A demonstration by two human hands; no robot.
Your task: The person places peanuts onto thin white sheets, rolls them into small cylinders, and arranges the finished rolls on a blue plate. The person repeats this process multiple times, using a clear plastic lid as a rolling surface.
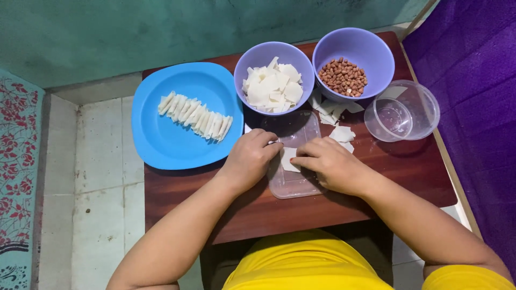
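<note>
On a small dark wooden table (408, 172) the person's two hands meet over one clear rectangular plastic lid (293, 182) lying flat near the front edge. The left hand (250, 156) has its fingers curled in, the fingertips pinching the left edge of a single white dough square (289, 159) that rests on the lid. The right hand (330, 161) lies flat-knuckled with the fingers bent down, pressing on the right side of the same square; how tightly either hand grips it cannot be told. Behind the hands stand two lilac bowls: the left bowl (252, 59) is heaped with cut white dough squares, too overlapped to count, and the right bowl (371, 48) holds a mound of brown peanuts (343, 77), too many to count. To the left lies one blue plate (161, 139) bearing a single slanted row of folded white pieces (194, 115), roughly fifteen, overlapping one another. Right of the bowls sits one empty clear round container (424, 107), touching the peanut bowl's shadow side. Several loose dough scraps (339, 134), about five, lie on the table between the bowls and the right hand. A yellow garment (306, 263) shows at the bottom edge.
</note>
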